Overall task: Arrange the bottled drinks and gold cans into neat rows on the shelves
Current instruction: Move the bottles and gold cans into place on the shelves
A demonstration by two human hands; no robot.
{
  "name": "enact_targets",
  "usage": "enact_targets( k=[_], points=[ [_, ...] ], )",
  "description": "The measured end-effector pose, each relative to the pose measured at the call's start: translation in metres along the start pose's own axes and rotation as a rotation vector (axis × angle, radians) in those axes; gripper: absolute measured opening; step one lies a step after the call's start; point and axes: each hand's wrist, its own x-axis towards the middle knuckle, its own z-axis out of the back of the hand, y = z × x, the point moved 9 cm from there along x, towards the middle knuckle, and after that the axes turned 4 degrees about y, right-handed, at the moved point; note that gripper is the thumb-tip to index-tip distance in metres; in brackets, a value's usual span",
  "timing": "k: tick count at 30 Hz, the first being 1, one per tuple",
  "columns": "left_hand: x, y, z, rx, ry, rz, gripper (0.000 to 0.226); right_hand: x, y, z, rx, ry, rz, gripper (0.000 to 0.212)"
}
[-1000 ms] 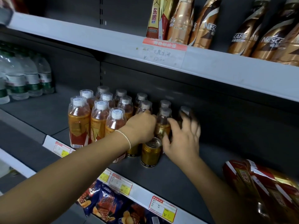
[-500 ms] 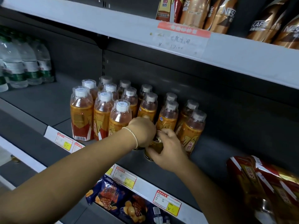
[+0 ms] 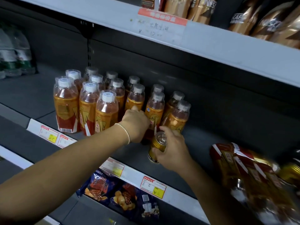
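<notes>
The right hand (image 3: 173, 151) grasps a gold can (image 3: 158, 146); the left hand's (image 3: 135, 123) grip is hidden. The can should land upright, flush with the bottles (image 3: 105, 104).

the right hand (image 3: 173, 150) left the back of the shelf and came forward to the gold can (image 3: 158, 146). a second ago the can stood by itself. then the hand wrapped its fingers round it. the two bottles on the right (image 3: 178, 116), hidden before by that hand, showed again.

Snack bags (image 3: 103, 189) lie below — price tags (image 3: 152, 186) above them.
</notes>
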Motion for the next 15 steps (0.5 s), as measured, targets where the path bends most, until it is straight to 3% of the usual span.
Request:
enact_targets(
  k=[9,15],
  points=[
    [-0.059,-0.055,0.036,-0.308,-0.146,-0.120,0.047,-0.070,-0.024,0.068,-0.068,-0.090,0.021,0.069],
    [-0.119,-0.123,0.087,-0.401,-0.299,-0.201,0.053,-0.153,-0.046,0.138,-0.173,-0.158,0.032,0.067]
  ],
)
